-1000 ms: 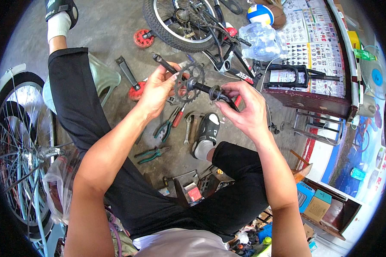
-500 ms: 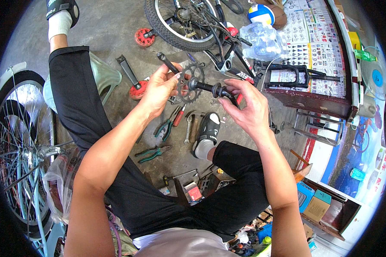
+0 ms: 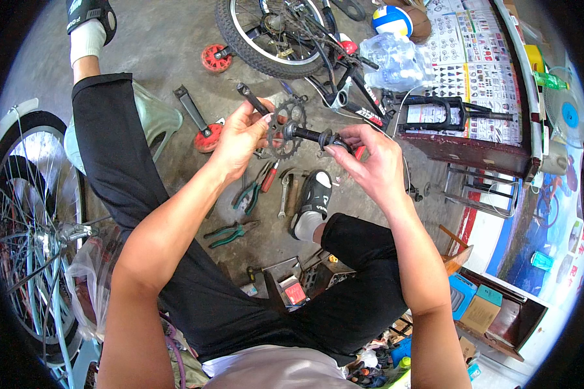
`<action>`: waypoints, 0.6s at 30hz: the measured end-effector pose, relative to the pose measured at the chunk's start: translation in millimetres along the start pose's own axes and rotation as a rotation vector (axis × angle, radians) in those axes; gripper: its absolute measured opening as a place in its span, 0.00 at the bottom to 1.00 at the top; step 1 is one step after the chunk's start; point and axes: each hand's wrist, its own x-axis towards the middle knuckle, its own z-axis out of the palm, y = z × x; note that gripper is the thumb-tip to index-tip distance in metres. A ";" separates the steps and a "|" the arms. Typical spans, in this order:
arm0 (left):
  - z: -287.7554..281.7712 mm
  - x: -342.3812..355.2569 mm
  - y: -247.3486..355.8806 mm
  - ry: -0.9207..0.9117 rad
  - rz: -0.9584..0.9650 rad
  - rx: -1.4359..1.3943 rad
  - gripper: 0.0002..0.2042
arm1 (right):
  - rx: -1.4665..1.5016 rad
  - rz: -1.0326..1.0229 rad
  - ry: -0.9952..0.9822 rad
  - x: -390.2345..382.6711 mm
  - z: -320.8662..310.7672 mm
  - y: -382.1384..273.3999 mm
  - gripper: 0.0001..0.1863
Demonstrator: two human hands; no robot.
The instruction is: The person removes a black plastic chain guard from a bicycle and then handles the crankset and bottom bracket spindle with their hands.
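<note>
In front of me I hold up a dark bicycle crankset, its toothed chainring (image 3: 279, 144) facing left and its axle (image 3: 308, 135) pointing right. My left hand (image 3: 235, 139) is closed on the crank arm (image 3: 253, 98) beside the chainring. At the axle's other end, my right hand (image 3: 375, 162) has its thumb and fingers closed around the part next to the bearing rings (image 3: 326, 137); the fingers partly hide that end. Below on the floor lie pliers with dark green handles (image 3: 246, 198), a red-handled screwdriver (image 3: 270, 177), a wrench (image 3: 284, 194) and a hammer (image 3: 293, 188).
A second pair of pliers (image 3: 230, 234) lies near my left leg. Beyond my hands rest a bicycle wheel (image 3: 272, 32), a frame (image 3: 344, 97) and red training wheels (image 3: 215, 58). A table (image 3: 461, 152) bearing a fork (image 3: 428, 113) stands right; a bicycle (image 3: 55, 233) stands left.
My right thumb and fingers have closed in around the crankset's right end, covering more of it. My left hand keeps its grip, and the view has shifted slightly.
</note>
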 end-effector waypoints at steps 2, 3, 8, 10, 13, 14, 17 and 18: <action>3.5 -0.6 2.3 0.012 0.004 0.010 0.10 | -0.006 0.009 0.022 -1.4 2.5 3.0 0.17; 3.1 -0.2 1.7 0.001 0.001 0.017 0.10 | -0.011 0.033 0.011 -2.4 4.2 4.8 0.17; -1.1 1.5 -7.4 -0.014 0.020 -0.009 0.10 | 0.031 0.269 -0.137 -3.0 6.0 -0.8 0.20; -1.8 2.1 -9.6 -0.019 0.011 -0.003 0.10 | -0.016 0.235 -0.163 -3.8 6.5 -4.3 0.20; -4.3 3.6 -14.4 -0.020 0.006 0.008 0.10 | -0.038 0.199 -0.165 -7.0 11.4 -3.6 0.20; -5.3 3.9 -14.6 -0.015 0.007 0.013 0.10 | -0.048 0.180 -0.154 -6.6 11.8 -3.7 0.20; -4.9 4.0 -15.6 -0.016 -0.004 0.003 0.10 | -0.085 0.116 -0.122 -5.8 13.1 0.2 0.22; -3.6 3.9 -15.5 -0.012 -0.015 0.010 0.10 | -0.088 0.128 -0.134 -5.5 11.3 1.1 0.22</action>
